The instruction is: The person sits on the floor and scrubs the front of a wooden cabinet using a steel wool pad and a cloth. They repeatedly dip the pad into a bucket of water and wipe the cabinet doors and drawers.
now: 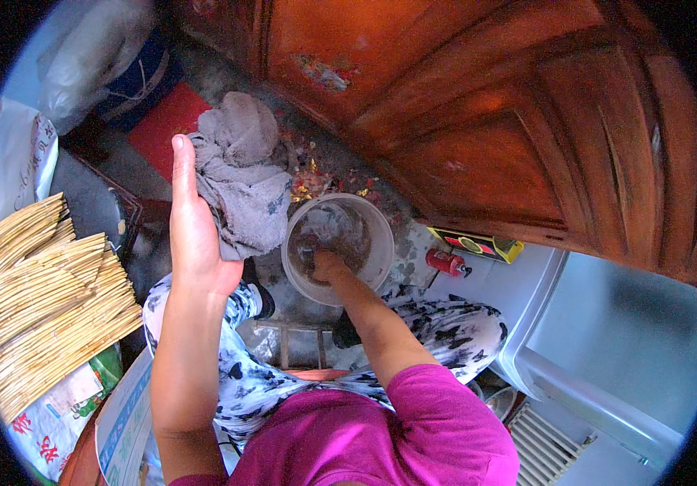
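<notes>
A crumpled grey cloth [243,182] is held up by my left hand [200,231] to the left of the bucket. That thumb points straight up along the cloth's edge, and the fingers are hidden behind the folds. My right hand [328,266] reaches down into a white plastic bucket [387,243] that stands on the floor between my legs. Murky, greyish water [340,231] is inside it. The right fingers are under the surface beside a dark patch, so I cannot see whether they grip anything.
Large brown wooden panels [462,121] rise ahead and to the right. A small red bottle [448,262] lies near a yellow-green box [486,245]. Bundled straw-coloured sticks [49,300] lie at left. Behind the cloth are a red sheet [166,130] and colourful scraps [316,180].
</notes>
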A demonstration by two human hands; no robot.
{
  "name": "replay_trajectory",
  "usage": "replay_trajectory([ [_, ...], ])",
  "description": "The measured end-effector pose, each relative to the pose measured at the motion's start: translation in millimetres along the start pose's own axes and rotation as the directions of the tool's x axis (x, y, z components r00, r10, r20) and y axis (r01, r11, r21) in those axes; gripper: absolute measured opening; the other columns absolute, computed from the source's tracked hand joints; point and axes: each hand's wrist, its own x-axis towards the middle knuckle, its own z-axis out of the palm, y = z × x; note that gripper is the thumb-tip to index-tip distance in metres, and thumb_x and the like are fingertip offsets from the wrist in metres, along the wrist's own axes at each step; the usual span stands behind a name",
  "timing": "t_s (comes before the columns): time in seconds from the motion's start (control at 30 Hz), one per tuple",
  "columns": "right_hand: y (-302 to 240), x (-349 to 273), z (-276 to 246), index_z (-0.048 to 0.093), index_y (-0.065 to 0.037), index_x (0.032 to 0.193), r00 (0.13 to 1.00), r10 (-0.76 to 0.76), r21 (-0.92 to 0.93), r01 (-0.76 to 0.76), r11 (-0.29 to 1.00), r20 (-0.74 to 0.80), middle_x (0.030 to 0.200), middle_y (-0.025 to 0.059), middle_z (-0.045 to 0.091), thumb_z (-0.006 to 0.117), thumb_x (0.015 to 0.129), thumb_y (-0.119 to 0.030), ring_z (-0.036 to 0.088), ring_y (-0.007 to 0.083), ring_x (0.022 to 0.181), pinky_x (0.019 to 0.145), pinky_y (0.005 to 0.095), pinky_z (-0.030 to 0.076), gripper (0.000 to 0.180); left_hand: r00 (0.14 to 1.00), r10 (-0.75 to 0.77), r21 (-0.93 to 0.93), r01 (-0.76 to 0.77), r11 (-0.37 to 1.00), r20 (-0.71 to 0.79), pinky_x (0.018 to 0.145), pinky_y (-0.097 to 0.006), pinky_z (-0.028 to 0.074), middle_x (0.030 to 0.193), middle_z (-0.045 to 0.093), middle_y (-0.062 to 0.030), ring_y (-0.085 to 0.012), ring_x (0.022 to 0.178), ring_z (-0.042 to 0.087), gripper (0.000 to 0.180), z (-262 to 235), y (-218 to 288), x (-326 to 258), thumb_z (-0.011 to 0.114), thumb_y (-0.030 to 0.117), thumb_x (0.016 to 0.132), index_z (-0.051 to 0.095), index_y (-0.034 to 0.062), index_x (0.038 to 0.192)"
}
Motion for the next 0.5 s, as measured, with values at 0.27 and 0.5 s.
replay_trajectory([
  [0.27, 1.9, -51.3, -30.5, 0.066, -0.009, 0.112, 0.969, -0.247, 0.336, 0.241, 0.911, -0.025, 0.109, 0.0183, 0.068, 0.08, 0.076, -0.032, 0.067, 0.0358, 0.101, 0.088, 0.0446, 0.053, 0.045, 0.999, 0.01, 0.013, -0.011, 1.0, 0.034, 0.102, -0.042, 0.049, 0.13, 0.067, -0.0062, -0.0245, 0.114, 0.065, 0.059, 1.5, -3.3, 2.0, 0.048, 0.059, 0.102, 0.06, 0.0126, 0.135],
  [0.5, -2.7, -84.3, -36.5, 0.062, -0.009, 0.124, 0.862, -0.362, 0.362, 0.483, 0.797, -0.354, 0.116, 0.0186, 0.065, 0.076, 0.081, -0.024, 0.064, 0.0347, 0.109, 0.1, 0.0421, 0.049, 0.048, 0.997, 0.014, 0.062, -0.019, 0.998, 0.079, 0.098, -0.04, 0.052, 0.125, 0.069, -0.0042, -0.0222, 0.109, 0.066, 0.057, -5.7, -11.6, 8.3, 0.05, 0.06, 0.101, 0.063, 0.013, 0.131],
])
